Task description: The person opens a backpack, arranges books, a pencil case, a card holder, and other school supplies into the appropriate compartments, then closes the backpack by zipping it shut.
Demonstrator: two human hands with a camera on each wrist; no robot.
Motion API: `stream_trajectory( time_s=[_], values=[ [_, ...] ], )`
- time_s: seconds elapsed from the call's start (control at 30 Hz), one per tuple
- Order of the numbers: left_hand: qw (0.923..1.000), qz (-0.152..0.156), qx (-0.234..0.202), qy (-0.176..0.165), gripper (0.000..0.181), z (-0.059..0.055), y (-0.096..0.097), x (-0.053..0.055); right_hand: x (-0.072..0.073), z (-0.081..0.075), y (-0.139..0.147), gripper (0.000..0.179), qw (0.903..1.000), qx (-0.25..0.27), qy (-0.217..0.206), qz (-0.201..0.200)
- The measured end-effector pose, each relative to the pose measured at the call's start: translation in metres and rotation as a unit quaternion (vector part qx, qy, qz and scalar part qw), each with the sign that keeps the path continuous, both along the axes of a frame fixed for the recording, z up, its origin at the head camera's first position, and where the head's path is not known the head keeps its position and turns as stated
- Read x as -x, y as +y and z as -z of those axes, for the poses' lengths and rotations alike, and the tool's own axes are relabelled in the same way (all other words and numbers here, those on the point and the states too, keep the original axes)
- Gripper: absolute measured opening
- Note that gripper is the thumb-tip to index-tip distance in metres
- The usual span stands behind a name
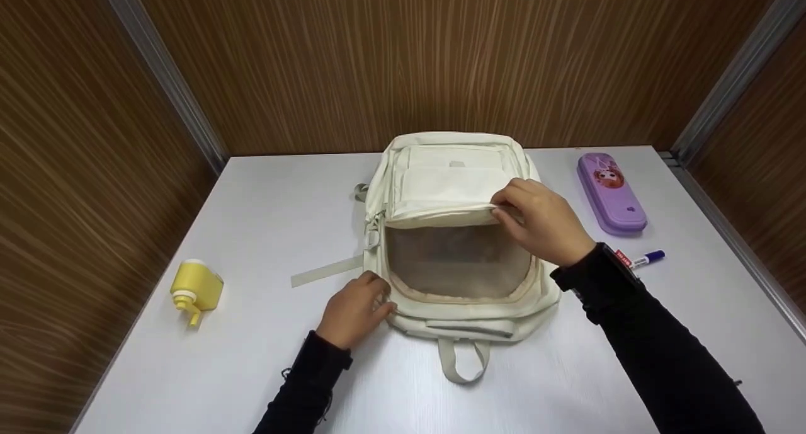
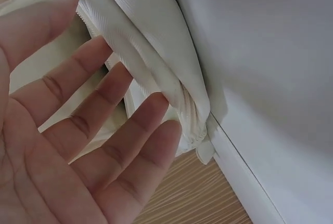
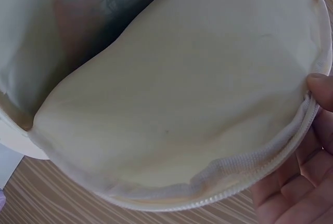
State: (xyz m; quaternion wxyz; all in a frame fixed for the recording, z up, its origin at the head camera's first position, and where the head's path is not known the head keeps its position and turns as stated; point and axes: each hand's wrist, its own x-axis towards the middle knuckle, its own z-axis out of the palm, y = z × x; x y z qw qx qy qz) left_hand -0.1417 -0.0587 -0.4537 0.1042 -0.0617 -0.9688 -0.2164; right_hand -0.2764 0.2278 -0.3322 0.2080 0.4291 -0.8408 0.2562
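Note:
A cream backpack (image 1: 453,182) lies on the table with its front panel folded back, baring a mesh-like inner face (image 1: 459,264). My right hand (image 1: 543,220) pinches the zippered edge of the flap between thumb and fingers. In the right wrist view the flap's pale lining (image 3: 182,89) spreads wide, with the thumb on its edge. My left hand (image 1: 356,311) rests at the bag's lower left side. The left wrist view shows the left hand's fingers (image 2: 104,115) fairly straight, fingertips against the bag's cream fabric (image 2: 135,31).
A purple pencil case (image 1: 611,194) lies at the right, with a blue-capped marker (image 1: 648,259) below it, partly behind the right wrist. On the left is a yellow sharpener-like item with a crank (image 1: 198,287). A strap (image 1: 327,271) and a handle loop (image 1: 465,377) extend from the bag.

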Motion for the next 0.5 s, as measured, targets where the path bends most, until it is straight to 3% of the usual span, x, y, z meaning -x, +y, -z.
stream_trajectory(
  time_s=[0.17, 0.37, 0.5],
  values=[
    [0.9968, -0.075, 0.022, 0.015, 0.031, -0.007, -0.023, -0.002, 0.001, 0.002, 0.0, 0.006, 0.9999, 0.001, -0.014, 0.004],
    [0.984, -0.166, 0.043, 0.047, 0.051, -0.012, -0.068, -0.009, 0.001, 0.003, 0.0, 0.006, 0.9995, -0.006, -0.03, 0.004],
    [0.9741, -0.218, 0.046, 0.042, 0.065, -0.021, -0.1, -0.02, 0.001, 0.004, 0.0, 0.005, 0.9993, -0.008, -0.036, 0.006]
  ],
)
